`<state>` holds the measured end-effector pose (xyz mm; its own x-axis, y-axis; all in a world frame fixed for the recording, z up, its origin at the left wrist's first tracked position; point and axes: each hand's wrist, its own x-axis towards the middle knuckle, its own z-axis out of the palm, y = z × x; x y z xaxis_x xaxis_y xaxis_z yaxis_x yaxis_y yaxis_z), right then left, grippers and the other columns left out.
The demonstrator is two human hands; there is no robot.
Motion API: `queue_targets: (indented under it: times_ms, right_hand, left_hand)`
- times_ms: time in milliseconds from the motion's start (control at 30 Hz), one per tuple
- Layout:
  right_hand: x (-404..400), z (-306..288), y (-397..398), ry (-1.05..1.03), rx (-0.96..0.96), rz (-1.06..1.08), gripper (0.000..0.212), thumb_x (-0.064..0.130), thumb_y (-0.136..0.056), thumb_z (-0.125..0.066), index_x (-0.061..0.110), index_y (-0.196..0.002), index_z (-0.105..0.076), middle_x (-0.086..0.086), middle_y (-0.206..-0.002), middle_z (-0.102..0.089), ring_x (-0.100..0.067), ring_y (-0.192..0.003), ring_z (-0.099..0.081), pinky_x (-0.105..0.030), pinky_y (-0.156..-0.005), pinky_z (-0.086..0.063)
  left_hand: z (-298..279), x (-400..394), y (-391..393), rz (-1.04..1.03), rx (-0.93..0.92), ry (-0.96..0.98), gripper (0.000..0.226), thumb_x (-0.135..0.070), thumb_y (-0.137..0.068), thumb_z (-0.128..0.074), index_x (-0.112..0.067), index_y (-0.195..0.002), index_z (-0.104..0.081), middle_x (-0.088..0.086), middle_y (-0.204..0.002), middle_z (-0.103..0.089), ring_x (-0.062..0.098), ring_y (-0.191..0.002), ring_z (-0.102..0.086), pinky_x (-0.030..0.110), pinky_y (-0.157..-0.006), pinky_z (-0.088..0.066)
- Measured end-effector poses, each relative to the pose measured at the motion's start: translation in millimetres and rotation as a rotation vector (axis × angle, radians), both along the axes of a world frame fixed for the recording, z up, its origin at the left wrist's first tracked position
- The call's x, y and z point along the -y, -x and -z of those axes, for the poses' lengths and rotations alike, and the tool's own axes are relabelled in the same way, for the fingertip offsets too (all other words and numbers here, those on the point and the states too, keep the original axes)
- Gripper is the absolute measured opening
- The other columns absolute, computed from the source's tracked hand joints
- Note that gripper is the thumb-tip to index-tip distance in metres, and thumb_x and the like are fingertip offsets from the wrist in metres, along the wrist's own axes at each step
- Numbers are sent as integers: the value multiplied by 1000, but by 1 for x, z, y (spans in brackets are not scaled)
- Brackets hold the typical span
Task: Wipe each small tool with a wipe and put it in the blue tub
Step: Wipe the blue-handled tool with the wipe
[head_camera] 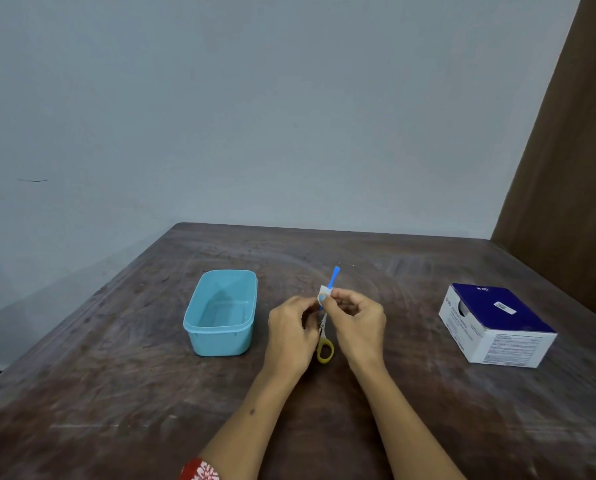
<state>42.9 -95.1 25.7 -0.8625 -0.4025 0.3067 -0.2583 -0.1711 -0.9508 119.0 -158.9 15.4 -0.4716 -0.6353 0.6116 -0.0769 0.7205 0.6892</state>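
Note:
A thin blue tool (334, 277) sticks up and away from between my hands over the middle of the table. My right hand (357, 320) pinches a small white wipe (325, 292) folded round the tool's shaft. My left hand (291, 327) grips the tool's lower end, which is hidden behind the fingers. Small scissors with a yellow handle loop (325, 348) lie on the table between my wrists, their blades partly hidden. The light blue tub (199, 327) stands to the left of my hands, with nothing visible inside it.
A blue and white cardboard box (497, 327) sits at the right of the brown wooden table (116, 393). A grey wall rises behind the table and a brown panel stands at the far right.

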Motion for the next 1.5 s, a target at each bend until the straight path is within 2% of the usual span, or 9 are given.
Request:
queue_targets:
  times_ms: [233,400,600,733,933,1100,1267,1433,1500]
  right_hand:
    - [-3,-1,4,89,-55,178,10,18,-75,-76,26,-78,-71,3,-72,-69,-2,-62,-61,-19,-63,-52]
    - [1,0,-1,8,-57,67,12,17,-73,-78,26,-74,-70,6,-68,-70,1,-58,-62,-15,-60,-50]
    - [-3,-1,2,107,-122,223,8,16,-75,-76,20,-82,-73,5,-72,-67,-2,-61,-61,-16,-61,-51]
    - [2,3,-1,-15,-130,137,6,19,-73,-78,20,-77,-73,5,-71,-70,2,-60,-61,-15,-62,-50]
    - [-3,1,-1,100,-192,222,7,15,-81,-69,21,-84,-72,10,-75,-65,-2,-68,-61,-10,-62,-45]
    - [2,7,-1,-17,-194,134,4,19,-78,-74,19,-82,-73,6,-74,-68,-1,-66,-63,-18,-64,-52]
    - [-3,1,1,123,-201,245,12,14,-82,-69,24,-90,-71,8,-79,-65,-1,-70,-62,-10,-64,-46]
    - [3,7,-1,-13,-215,170,5,16,-80,-72,20,-84,-73,5,-76,-68,-3,-68,-63,-27,-69,-55]
    - [1,5,-1,35,-205,202,8,15,-80,-72,23,-84,-72,5,-76,-67,-3,-67,-63,-24,-67,-53]
  left_hand:
    - [2,-3,2,37,55,30,23,3,-78,-61,-10,-93,-72,3,-84,-69,13,-76,-64,28,-72,-52]
    - [0,0,-1,0,50,35,22,5,-78,-59,-8,-91,-71,4,-84,-69,11,-76,-63,23,-70,-50]
    - [0,-5,0,25,108,44,27,4,-80,-56,-8,-100,-70,6,-88,-67,14,-79,-61,18,-69,-45]
    - [0,0,-2,9,79,62,27,7,-78,-57,-8,-96,-71,5,-85,-68,12,-77,-62,23,-71,-49]
    - [-1,-6,1,39,111,85,30,4,-81,-56,-10,-104,-69,6,-87,-66,14,-79,-61,25,-72,-49]
    - [1,1,-1,2,81,81,28,5,-78,-56,-9,-98,-71,5,-85,-68,14,-76,-62,27,-71,-50]
    - [1,-4,1,15,155,83,29,3,-81,-55,-10,-103,-69,5,-88,-65,13,-78,-59,19,-68,-43]
    - [2,1,0,0,147,90,33,6,-76,-55,-11,-100,-70,6,-83,-66,18,-75,-61,30,-69,-49]
    - [2,0,1,-2,154,97,32,6,-77,-55,-11,-100,-70,6,-83,-65,17,-75,-60,28,-69,-48]
